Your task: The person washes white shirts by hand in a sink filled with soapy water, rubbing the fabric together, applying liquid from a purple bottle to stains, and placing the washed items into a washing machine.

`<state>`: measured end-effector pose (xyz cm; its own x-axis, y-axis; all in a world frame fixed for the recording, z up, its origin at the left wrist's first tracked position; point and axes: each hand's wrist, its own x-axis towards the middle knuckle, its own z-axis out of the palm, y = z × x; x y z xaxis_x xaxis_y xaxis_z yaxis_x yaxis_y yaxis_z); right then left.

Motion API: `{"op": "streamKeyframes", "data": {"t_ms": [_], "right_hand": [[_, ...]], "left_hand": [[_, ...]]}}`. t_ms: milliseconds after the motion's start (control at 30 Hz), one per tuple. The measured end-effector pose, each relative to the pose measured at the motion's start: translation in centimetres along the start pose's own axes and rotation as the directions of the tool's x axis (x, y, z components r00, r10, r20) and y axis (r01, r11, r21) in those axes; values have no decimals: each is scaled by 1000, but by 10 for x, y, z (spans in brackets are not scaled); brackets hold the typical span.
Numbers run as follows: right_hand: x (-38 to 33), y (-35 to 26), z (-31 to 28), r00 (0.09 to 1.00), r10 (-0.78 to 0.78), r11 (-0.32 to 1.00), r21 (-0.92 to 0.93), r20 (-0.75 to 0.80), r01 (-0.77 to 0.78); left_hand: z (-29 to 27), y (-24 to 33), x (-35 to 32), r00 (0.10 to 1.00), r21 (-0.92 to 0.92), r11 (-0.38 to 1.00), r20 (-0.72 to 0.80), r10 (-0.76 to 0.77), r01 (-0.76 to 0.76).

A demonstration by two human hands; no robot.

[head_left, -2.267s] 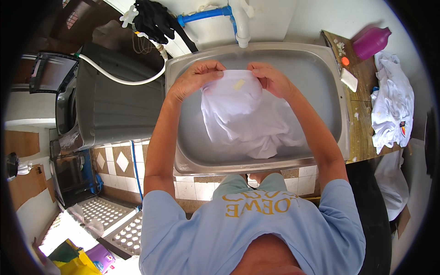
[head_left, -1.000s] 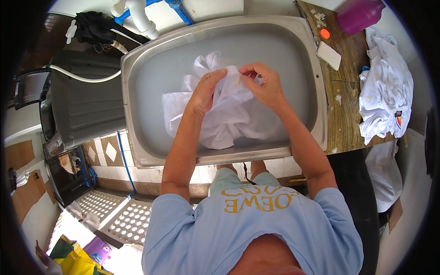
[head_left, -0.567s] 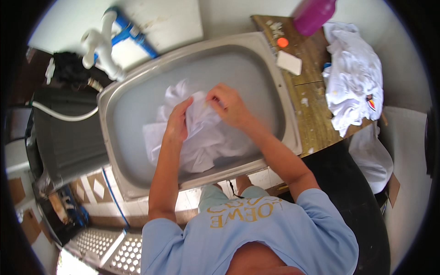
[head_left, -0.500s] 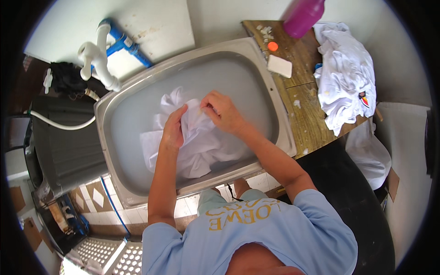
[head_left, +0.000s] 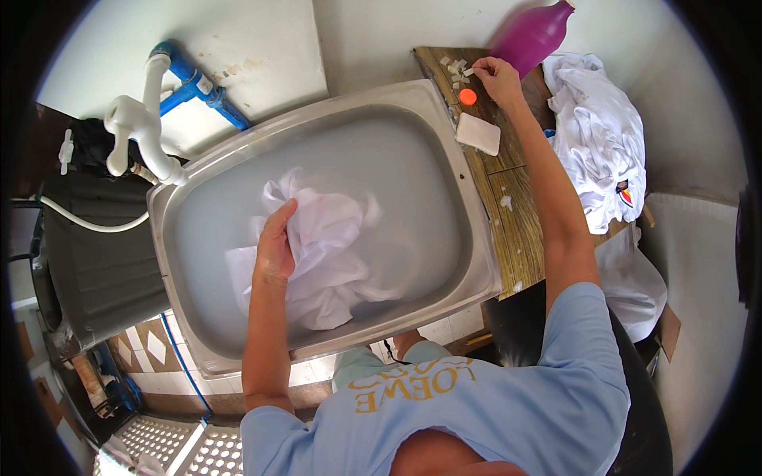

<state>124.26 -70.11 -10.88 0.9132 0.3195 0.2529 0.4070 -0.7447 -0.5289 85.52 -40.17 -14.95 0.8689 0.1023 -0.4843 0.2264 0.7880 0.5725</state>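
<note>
A wet white cloth (head_left: 325, 226) lies bunched in the cloudy water of a metal sink (head_left: 468, 186), partly under the surface. My left hand (head_left: 276, 244) grips its left side, thumb uppermost, with the other fingers hidden in the folds. Far to the right, my right hand (head_left: 500, 81) is over the wooden board beside the sink. Its fingertips pinch a small pale chip (head_left: 468, 72) at the edge of a cluster of similar chips (head_left: 455, 70). Just below that hand are an orange cap (head_left: 467, 97) and a whitish rectangular bar (head_left: 478, 134).
Behind my right hand stands a purple bottle (head_left: 533, 36). A pile of white clothes (head_left: 595, 135) covers the right part of the wooden board (head_left: 516, 230). At the sink's far left corner rises a white tap (head_left: 135, 131) on blue pipe (head_left: 198, 87). A white hose (head_left: 95, 224) runs left of the sink.
My right hand has left the cloth and reached up and right to the chips on the board. My left hand still holds the cloth. The whole view has shifted slightly.
</note>
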Motion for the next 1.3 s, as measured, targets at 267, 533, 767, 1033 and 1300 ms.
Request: {"op": "streamKeyframes", "data": {"t_ms": [267,533,767,1033,1300], "right_hand": [[9,18,-16,964,-266,832,-508,-8,226],[-158,-189,90,769,-465,640,766,440,-51],[-180,-199,99,648,-326,117,710,688,-695],[-212,-200,123,638,-163,-481,504,752,-718],[-226,-232,145,637,-121,-648,426,761,-632]], "left_hand": [[10,4,-6,997,27,997,-15,78,-78],[15,16,-17,991,115,985,39,126,-130],[10,24,-21,977,344,915,50,206,-210],[60,15,18,757,576,534,255,602,-619],[34,-12,63,660,876,-294,481,577,-382]]}}
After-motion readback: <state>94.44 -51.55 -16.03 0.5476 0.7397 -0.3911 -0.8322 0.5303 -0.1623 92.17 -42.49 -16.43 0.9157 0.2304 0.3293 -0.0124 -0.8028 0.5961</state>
